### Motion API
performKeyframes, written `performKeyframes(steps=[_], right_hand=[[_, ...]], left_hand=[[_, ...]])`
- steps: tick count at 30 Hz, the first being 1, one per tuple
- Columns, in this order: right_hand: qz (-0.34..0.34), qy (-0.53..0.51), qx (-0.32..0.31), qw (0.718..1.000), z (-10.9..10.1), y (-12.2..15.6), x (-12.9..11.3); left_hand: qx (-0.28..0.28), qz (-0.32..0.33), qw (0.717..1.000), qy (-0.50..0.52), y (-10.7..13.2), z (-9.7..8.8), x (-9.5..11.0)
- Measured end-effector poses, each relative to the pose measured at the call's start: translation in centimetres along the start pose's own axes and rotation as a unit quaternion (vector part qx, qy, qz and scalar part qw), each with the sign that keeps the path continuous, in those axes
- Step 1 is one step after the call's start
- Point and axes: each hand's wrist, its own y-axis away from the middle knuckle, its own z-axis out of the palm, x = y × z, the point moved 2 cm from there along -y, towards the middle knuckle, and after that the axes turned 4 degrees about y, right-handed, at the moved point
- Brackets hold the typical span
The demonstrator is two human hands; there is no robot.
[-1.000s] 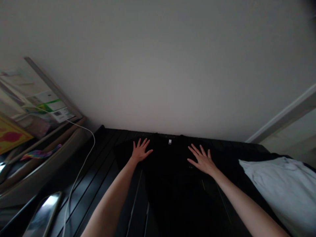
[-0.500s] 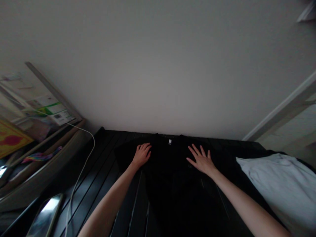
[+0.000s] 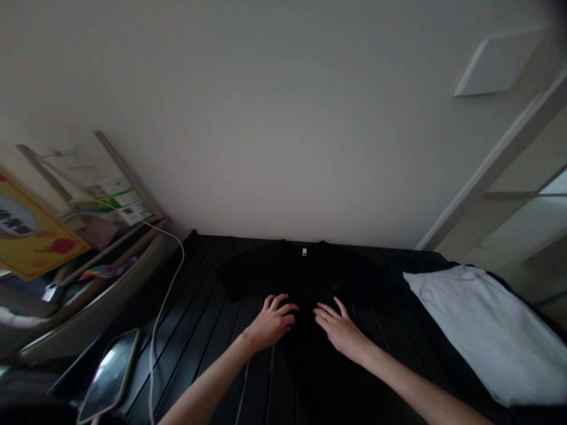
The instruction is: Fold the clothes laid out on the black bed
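The black T-shirt (image 3: pixel 305 277) lies spread on the dark slatted surface (image 3: pixel 195 295), collar at the far edge with its small white label (image 3: pixel 304 252) showing, and I can make out no fold in this gloom. My left hand (image 3: pixel 272 323) sits on the middle of the shirt, fingers curled, though I cannot tell whether they pinch cloth; my right hand (image 3: pixel 340 330) lies just beside it, fingers loosely open. Off to the right is a pale cloth (image 3: pixel 482 330); to the left, a phone (image 3: pixel 108 376) and a white cable (image 3: pixel 160 319)
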Motion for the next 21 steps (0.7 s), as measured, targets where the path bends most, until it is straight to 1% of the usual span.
performKeyframes(steps=[2, 4, 5, 7, 9, 10, 11, 12, 13, 14, 16, 17, 18, 19, 21], right_hand=[[0.041, 0.004, 0.042, 0.998, -0.6, 1.9, 0.5], [0.062, 0.011, 0.084, 0.994, -1.6, 4.7, 2.0], [0.068, 0.016, 0.094, 0.993, -2.2, 6.4, 3.1], [0.088, 0.024, 0.074, 0.993, -2.8, 10.5, 5.6], [0.135, 0.031, 0.037, 0.99, -2.8, 14.6, 7.9], [0.172, 0.037, 0.022, 0.984, -2.6, 16.5, 8.8], [0.194, 0.039, 0.005, 0.98, -2.4, 18.0, 9.4], [0.211, 0.042, -0.005, 0.977, -2.1, 19.2, 9.5], [0.221, 0.046, -0.008, 0.974, -2.0, 20.1, 9.2], [0.221, 0.049, -0.005, 0.974, -1.8, 20.5, 8.5], [0.197, 0.053, 0.007, 0.979, -1.5, 20.4, 6.1], [0.179, 0.054, 0.01, 0.982, -1.3, 20.0, 4.7], [0.163, 0.055, 0.011, 0.985, -1.0, 19.6, 3.2], [0.155, 0.058, 0.011, 0.986, -0.5, 19.1, 1.9], [0.168, 0.076, 0.02, 0.983, 0.5, 18.5, -0.1]], left_hand=[[0.011, -0.016, 1.0, 0.006, 2.3, -0.5, -0.5], [0.023, -0.045, 0.999, 0.003, 5.5, -1.1, -1.7], [0.028, -0.063, 0.998, -0.002, 7.5, -1.3, -2.5], [0.038, -0.111, 0.993, -0.012, 11.7, -1.5, -4.5], [0.039, -0.158, 0.987, -0.014, 15.4, -1.4, -6.4], [0.049, -0.18, 0.982, -0.02, 16.8, -1.4, -7.0], [0.06, -0.197, 0.978, -0.026, 17.9, -1.4, -7.4], [0.077, -0.21, 0.974, -0.032, 18.4, -1.4, -7.3], [0.099, -0.219, 0.97, -0.036, 18.5, -1.5, -6.8], [0.121, -0.222, 0.967, -0.033, 18.2, -1.5, -5.8], [0.155, -0.21, 0.965, -0.007, 16.5, -1.3, -2.6], [0.152, -0.188, 0.97, 0.02, 15.4, -1.0, -0.6], [0.138, -0.158, 0.976, 0.052, 14.2, -0.5, 1.5], [0.111, -0.127, 0.982, 0.085, 12.9, 0.2, 3.7], [0.046, -0.089, 0.987, 0.128, 10.8, 2.0, 7.4]])
